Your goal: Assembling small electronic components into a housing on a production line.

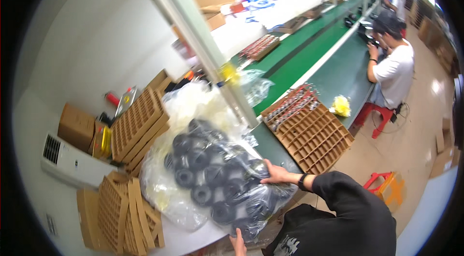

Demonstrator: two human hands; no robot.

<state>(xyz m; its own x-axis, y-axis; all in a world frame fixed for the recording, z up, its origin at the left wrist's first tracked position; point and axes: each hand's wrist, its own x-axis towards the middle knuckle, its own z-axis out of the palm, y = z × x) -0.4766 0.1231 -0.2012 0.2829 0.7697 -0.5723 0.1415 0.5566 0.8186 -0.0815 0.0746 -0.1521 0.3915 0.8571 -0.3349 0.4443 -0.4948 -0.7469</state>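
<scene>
Nearest the lens, a clear plastic bag (217, 178) of black round parts is lying at 6 o'clock on the white table (186, 239). The right hand (274, 174) is pressing on it at 5 o'clock, fingers spread flat. The left hand (238, 245) is touching its bottom edge; finger position cannot be determined.

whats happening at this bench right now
A person in a black top has both hands on a clear plastic bag full of black round parts, lying on the white table. The right hand rests on the bag's far side, and the left hand is at its near edge. Cardboard divider trays sit beside it on the green conveyor, where another person sits working.
</scene>
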